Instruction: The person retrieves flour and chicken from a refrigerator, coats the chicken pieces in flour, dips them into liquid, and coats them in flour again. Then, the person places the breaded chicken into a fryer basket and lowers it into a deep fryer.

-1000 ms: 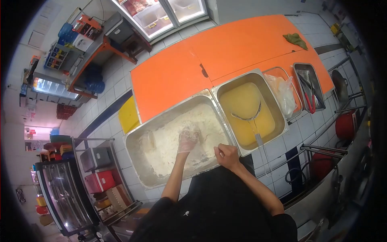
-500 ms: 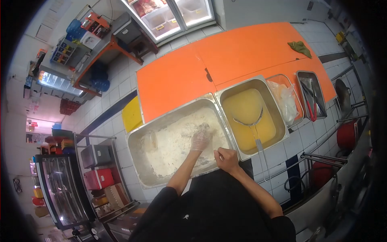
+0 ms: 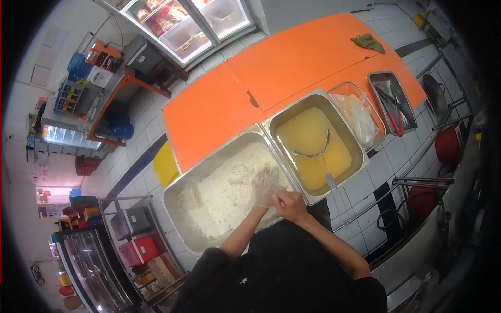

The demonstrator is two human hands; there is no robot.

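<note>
My left hand (image 3: 263, 189), in a clear plastic glove dusted with flour, is down in the white flour (image 3: 219, 195) near the right side of a steel pan (image 3: 175, 211). Its fingers are smeared by motion and partly merge with the flour. Bare and curled closed, my right hand (image 3: 290, 206) is over the pan's near edge, its fingertips against the glove's cuff. Whatever lies inside those fingers is hidden. A pale lump (image 3: 191, 195) sits at the pan's left end. Beside it, a second steel pan (image 3: 360, 156) holds yellowish liquid (image 3: 305, 130) and a wire strainer (image 3: 330, 180).
An orange table (image 3: 209, 99) extends behind the pans, with a green cloth (image 3: 368, 43) on it. To the right are a tray with a plastic bag (image 3: 361, 122) and a steel tray (image 3: 383, 78) with red-handled tongs (image 3: 399, 125). A glass-door fridge (image 3: 180, 26) stands beyond.
My right hand has moved left, from beside the left wrist to touching the glove's cuff. The left hand has shifted slightly within the flour. The whole view has tilted a little.
</note>
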